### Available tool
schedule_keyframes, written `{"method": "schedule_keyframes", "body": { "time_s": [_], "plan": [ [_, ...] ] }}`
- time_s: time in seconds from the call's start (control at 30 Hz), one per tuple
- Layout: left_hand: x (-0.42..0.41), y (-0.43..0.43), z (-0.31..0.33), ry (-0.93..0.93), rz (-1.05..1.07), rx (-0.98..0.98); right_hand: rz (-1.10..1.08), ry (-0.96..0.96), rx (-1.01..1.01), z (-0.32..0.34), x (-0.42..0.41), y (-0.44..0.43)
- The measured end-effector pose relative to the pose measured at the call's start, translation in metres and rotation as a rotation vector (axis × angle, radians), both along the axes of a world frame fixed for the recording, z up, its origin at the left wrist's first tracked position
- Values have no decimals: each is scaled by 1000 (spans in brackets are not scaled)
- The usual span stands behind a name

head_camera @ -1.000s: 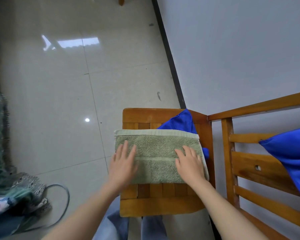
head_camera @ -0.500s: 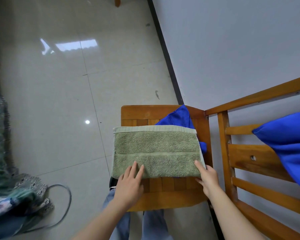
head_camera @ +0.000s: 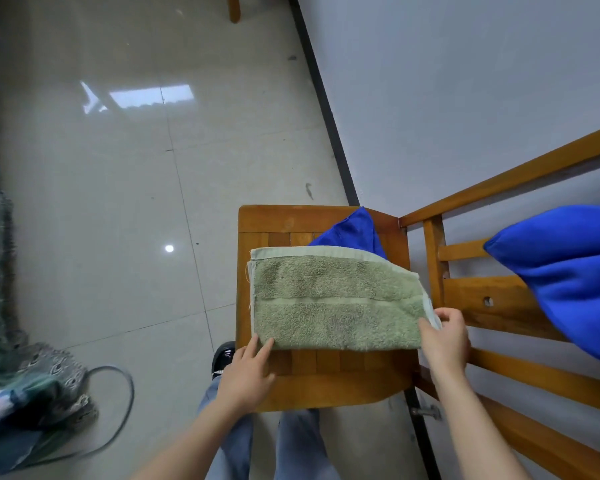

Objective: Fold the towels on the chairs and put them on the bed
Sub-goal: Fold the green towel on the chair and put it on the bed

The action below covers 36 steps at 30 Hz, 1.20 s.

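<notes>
A green towel point(head_camera: 333, 299), folded into a long rectangle, lies flat on the seat of a wooden chair point(head_camera: 278, 223). Under its far right corner a blue towel point(head_camera: 352, 232) pokes out. My right hand point(head_camera: 444, 337) pinches the green towel's near right end, lifting that edge slightly. My left hand point(head_camera: 248, 372) rests on the seat with its fingertips at the towel's near left corner, fingers spread. A second blue towel point(head_camera: 565, 275) hangs over the chair's slatted back at the right.
The chair back point(head_camera: 499, 299) and the white wall close off the right side. Glossy tiled floor point(head_camera: 118, 202) spreads to the left. Patterned bedding point(head_camera: 21, 386) and a black cable point(head_camera: 118, 403) lie at the lower left. My legs stand just before the seat.
Both hands slid off the top of the green towel toward its near edge. My right hand has taken hold of the right end, and my left fingertips moved to the left corner.
</notes>
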<state>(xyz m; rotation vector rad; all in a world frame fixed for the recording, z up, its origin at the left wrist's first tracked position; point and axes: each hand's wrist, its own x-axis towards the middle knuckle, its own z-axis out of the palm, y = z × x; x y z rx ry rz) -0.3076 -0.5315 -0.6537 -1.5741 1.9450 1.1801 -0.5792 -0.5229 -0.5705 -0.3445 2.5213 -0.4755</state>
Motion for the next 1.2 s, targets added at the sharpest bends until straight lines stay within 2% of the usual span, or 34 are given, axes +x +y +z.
{"method": "schedule_keyframes", "body": {
  "time_s": [0.07,0.17,0.27,0.37,0.5,0.6,0.67,0.73,0.77,0.9,1.0,1.07,1.13,1.2],
  "plan": [
    [2,-4,-4,101,301,220,-8,23,-25,-3,4,-4],
    [5,-11,-2,288,685,301,-33,40,-51,-5,18,-6],
    [9,-21,1,408,941,365,37,109,-162,10,35,-11],
    [16,-31,-4,446,1106,417,293,314,-321,23,61,-12],
    [14,-46,-4,571,1139,365,771,530,-581,16,101,-13],
    [7,-51,-1,654,1038,421,994,469,-512,-4,121,-15],
    [1,-48,0,674,1021,514,980,250,-299,-21,129,-13],
    [0,-48,0,676,1067,601,863,4,-98,-31,133,-14],
    [0,-48,-2,678,1098,640,788,-31,-79,-32,135,-17],
    [3,-49,-6,687,1213,712,598,61,-273,-19,146,-32],
    [3,-50,-8,709,1271,742,678,235,-484,-10,164,-36],
    [4,-51,-10,734,1290,775,774,274,-530,-12,175,-35],
    [6,-52,-9,754,1312,796,855,178,-422,-22,180,-32],
    [8,-53,-8,766,1346,808,911,28,-176,-33,179,-27]
  ]
}}
